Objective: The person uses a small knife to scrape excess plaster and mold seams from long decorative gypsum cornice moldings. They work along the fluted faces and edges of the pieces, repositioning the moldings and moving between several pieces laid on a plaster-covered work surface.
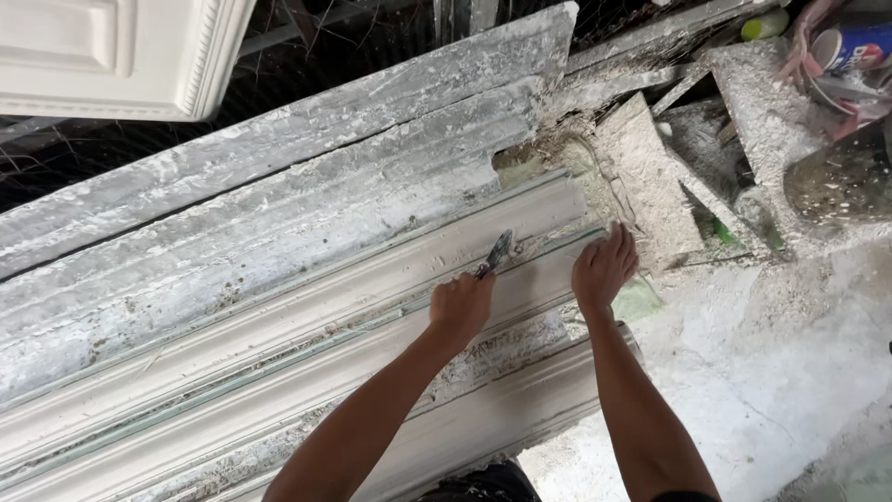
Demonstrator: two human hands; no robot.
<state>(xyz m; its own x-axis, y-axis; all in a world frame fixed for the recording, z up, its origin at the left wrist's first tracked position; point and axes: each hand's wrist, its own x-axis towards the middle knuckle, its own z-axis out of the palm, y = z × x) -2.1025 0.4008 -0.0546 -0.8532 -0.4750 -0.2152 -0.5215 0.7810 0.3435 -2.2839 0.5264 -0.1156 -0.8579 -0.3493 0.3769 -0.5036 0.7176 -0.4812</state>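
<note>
Plaster-crusted moulding [307, 372] runs from near left to far right. Left hand [460, 307] has its fingers wrapped around a scraper [495, 254], blade in the groove; right hand [604, 267], fingers spread, presses the moulding's end. Best scraped at a shallow angle with steady bracing.

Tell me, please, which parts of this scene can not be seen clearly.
- Head view: scraper handle is hidden inside the left hand.
- Right hand fingers cover the end of the white moulding.
- Moulding's far end is cut off by the left edge.
- Cup is half cut off at the right edge.
</note>
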